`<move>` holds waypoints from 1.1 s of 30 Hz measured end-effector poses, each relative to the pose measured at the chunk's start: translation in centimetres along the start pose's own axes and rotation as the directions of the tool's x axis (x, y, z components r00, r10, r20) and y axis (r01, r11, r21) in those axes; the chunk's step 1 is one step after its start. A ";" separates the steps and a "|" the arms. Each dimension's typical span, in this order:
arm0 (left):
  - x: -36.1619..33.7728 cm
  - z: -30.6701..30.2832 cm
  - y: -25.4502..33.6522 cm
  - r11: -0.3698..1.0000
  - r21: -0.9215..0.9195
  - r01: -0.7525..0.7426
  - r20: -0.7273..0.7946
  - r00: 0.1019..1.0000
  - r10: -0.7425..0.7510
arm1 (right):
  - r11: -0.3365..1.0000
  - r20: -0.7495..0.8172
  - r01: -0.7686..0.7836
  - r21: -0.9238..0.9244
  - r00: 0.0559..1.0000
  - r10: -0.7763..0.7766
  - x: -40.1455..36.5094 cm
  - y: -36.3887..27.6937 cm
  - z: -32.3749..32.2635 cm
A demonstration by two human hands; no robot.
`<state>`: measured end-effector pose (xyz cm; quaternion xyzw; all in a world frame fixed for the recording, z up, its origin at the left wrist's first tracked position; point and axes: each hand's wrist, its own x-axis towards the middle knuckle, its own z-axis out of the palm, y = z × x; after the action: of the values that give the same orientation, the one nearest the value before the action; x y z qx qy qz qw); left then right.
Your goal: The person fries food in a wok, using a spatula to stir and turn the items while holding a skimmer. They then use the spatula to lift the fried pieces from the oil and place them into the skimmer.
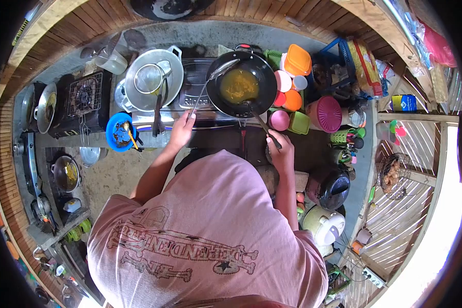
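Note:
A black wok [264, 72] stands on the stove, with yellow-orange food in liquid [239, 85] at its bottom. My left hand [182, 129] is closed around the thin handle of a long metal skimmer [224, 69], whose head is seen nearly edge-on over the wok's left side. In my right hand [282, 153] is the dark handle of a spatula [259, 117]. The spatula reaches over the wok's near rim, its dark end at the edge of the food.
Left of the wok sits a large metal pot [175, 77] with a strainer [149, 79] across it. A blue bowl [113, 145] stands near the counter's front edge. Plastic containers [296, 60] crowd the right side, beside a pink-lidded tub [327, 114].

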<state>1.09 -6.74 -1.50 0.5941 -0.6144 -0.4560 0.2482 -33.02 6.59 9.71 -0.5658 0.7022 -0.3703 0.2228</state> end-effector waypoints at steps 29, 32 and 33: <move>1.0 0.1 0.5 0.997 0.065 -0.046 -0.004 0.999 0.046 | 0.990 -0.247 -0.006 0.140 0.968 0.041 2.1 2.3 0.6; 1.4 0.5 0.3 0.997 0.063 -0.044 -0.017 0.999 0.045 | 0.992 -0.244 -0.031 0.123 0.968 0.061 1.3 1.7 -0.1; 1.5 0.6 0.2 0.997 0.065 -0.046 -0.013 0.999 0.046 | 0.987 -0.246 -0.068 0.146 0.964 0.103 1.0 1.7 -0.1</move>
<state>0.20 -8.06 -1.96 0.5908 -0.6404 -0.4259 0.2438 -34.43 5.79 8.63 -0.4663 0.7219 -0.4766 0.1852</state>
